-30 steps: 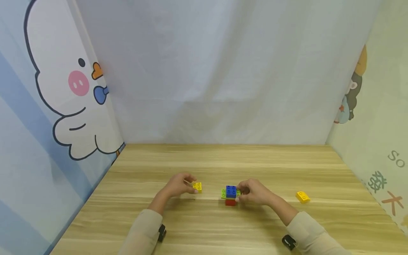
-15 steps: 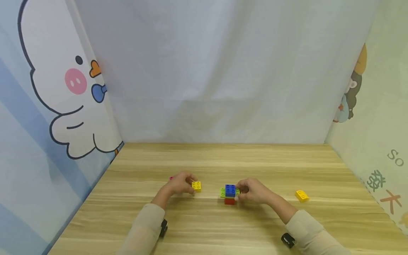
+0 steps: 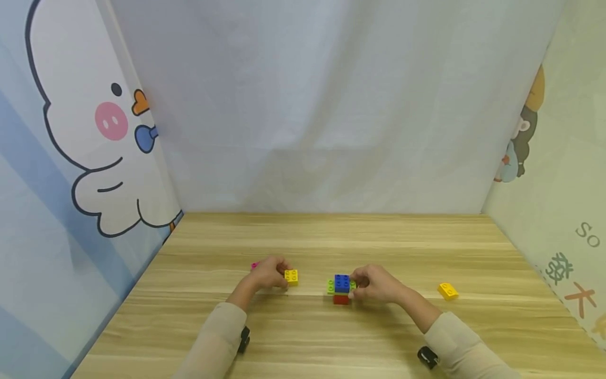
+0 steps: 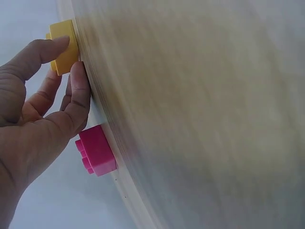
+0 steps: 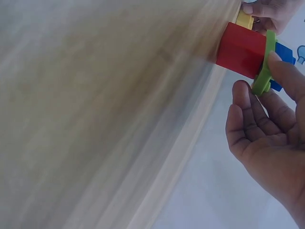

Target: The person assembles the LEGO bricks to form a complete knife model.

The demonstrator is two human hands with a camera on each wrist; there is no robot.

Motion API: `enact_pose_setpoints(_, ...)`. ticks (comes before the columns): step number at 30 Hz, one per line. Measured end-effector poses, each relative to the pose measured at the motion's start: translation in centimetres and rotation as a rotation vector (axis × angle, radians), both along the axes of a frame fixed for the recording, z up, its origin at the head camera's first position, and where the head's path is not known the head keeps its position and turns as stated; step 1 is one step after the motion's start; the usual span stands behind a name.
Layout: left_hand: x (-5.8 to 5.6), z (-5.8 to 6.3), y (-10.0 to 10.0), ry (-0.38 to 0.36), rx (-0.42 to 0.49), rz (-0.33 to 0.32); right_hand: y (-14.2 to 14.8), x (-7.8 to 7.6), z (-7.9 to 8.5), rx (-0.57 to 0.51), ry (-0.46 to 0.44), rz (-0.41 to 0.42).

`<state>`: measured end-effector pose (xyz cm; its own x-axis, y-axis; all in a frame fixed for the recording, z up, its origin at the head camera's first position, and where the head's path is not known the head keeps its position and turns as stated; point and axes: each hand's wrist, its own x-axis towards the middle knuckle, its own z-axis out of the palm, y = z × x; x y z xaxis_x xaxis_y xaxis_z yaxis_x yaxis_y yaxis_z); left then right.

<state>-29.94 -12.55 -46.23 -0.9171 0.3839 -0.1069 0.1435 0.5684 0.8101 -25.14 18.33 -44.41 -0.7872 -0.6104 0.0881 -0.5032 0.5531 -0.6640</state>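
A yellow building block (image 3: pixel 291 277) with studs on top rests on the table, and my left hand (image 3: pixel 270 273) pinches it between thumb and fingers. In the left wrist view the thumb presses the side of this yellow block (image 4: pixel 64 47). To its right stands a small stack: a red block (image 3: pixel 341 299) at the bottom, a light green plate (image 3: pixel 331 286) over it, and a blue block (image 3: pixel 342 283) on top. My right hand (image 3: pixel 379 284) holds the stack from its right side, thumb and fingers at the green plate (image 5: pixel 265 67) in the right wrist view.
Another yellow block (image 3: pixel 447 291), with a sloped side, lies on the wooden table (image 3: pixel 303 337) to the right. A pink block (image 4: pixel 97 150) sits behind my left hand, mostly hidden in the head view. A pale curtain (image 3: pixel 331 105) hangs along the back edge.
The pink block has come into sight behind my left hand, which has shifted slightly and closed in on the yellow block. The right hand and stack hold nearly still.
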Motion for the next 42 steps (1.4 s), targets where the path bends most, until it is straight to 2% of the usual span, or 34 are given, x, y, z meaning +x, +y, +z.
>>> enact_pose_setpoints(4, 0.2, 0.1, 0.1, -0.013, 0.034, 0.013, -0.1, -0.1, 0.1, 0.004, 0.003, 0.012)
enact_pose_setpoints(9, 0.6, 0.2, 0.1, 0.035, 0.07, -0.008, -0.2, -0.4, 0.2, 0.005, 0.007, 0.024)
enact_pose_setpoints(13, 0.7, 0.2, -0.1, 0.045, 0.095, -0.017, -0.2, -0.5, 0.1, 0.002, 0.003, 0.016)
enact_pose_setpoints(17, 0.8, 0.3, -0.5, 0.076, 0.127, -0.062, -0.2, -0.5, 0.1, -0.008, -0.007, 0.016)
enact_pose_setpoints(19, 1.5, 1.2, -0.5, 0.096, 0.153, -0.093, -0.2, -0.4, 0.1, -0.011, -0.011, 0.016)
enact_pose_setpoints(24, 2.0, 2.0, -0.5, 0.123, 0.206, -0.127, -0.3, -0.2, 0.3, -0.01, -0.01, 0.001)
enact_pose_setpoints(26, 1.7, 1.6, -0.6, 0.134, 0.223, -0.137, -0.3, -0.1, 0.4, -0.016, -0.01, 0.002)
enact_pose_setpoints(33, 3.9, 3.9, -0.4, 0.146, 0.288, -0.172, -0.3, 0.0, 0.1, -0.031, -0.014, 0.016)
enact_pose_setpoints(42, 4.5, 4.6, 0.3, 0.186, 0.316, -0.19, -0.4, -0.1, 0.0, -0.034, -0.027, 0.007)
